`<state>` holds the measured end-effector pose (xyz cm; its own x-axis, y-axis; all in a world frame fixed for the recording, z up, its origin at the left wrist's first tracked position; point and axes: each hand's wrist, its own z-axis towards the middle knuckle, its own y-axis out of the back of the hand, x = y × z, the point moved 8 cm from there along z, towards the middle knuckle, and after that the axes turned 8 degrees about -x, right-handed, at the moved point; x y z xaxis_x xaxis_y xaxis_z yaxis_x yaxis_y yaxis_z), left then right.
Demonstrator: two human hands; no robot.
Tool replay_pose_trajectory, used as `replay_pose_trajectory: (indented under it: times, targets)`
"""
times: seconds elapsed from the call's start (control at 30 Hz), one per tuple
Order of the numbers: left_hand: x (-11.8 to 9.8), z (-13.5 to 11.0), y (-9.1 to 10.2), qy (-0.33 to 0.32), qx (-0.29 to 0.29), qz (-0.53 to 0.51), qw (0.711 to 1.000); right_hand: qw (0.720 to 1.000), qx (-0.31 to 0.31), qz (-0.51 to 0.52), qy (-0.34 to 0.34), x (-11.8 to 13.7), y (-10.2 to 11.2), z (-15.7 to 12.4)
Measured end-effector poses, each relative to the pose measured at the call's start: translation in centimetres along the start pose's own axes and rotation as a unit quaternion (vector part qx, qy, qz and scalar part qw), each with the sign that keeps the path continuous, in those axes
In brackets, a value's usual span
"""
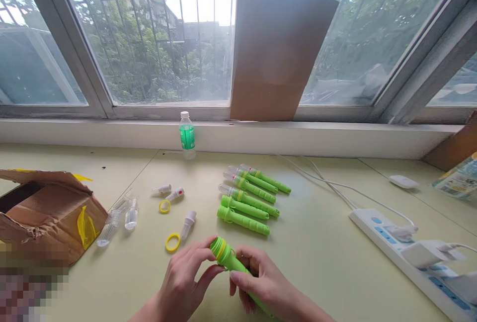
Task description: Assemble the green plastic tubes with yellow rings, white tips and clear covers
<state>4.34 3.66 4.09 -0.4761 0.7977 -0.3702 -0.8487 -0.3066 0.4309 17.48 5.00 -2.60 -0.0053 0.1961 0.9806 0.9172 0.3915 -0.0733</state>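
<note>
My right hand (257,277) is wrapped around the green handle (231,261) of a toy-like tube, low in the middle of the view. My left hand (186,277) pinches its threaded top end, where a yellow ring (220,250) sits. Beyond them lie several green handles (246,198) in a row, some with clear caps fitted. Left of those rest loose yellow rings (172,242), small white inserts (188,222) and clear plastic caps (119,217) on the pale green table (316,242).
A torn cardboard box (44,212) sits at the left edge. A small water bottle (187,135) stands by the window sill. A white power strip (410,252) with plugs and cables lies at the right. Cardboard (276,53) leans against the window.
</note>
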Motion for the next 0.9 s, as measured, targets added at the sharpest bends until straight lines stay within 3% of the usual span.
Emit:
replay_pose_trajectory:
  times: [0.17, 0.37, 0.6, 0.9]
  targets:
    - [0.0, 0.2, 0.3, 0.001, -0.004, 0.015, 1.0, 0.999, 0.032, -0.017, 0.021, 0.8, -0.7, -0.3]
    - [0.1, 0.1, 0.2, 0.007, 0.0, 0.009, 1.0, 0.999, 0.028, -0.032, 0.004, 0.3, -0.5, -0.2]
    - [-0.1, 0.0, -0.2, -0.007, 0.005, -0.01, 1.0, 0.999, -0.003, -0.032, -0.042, -0.5, 0.0, -0.2]
    - [-0.3, 0.1, 0.0, -0.018, -0.002, -0.003, 1.0, 0.998, -0.036, 0.037, -0.025, -0.4, 0.4, 0.1]
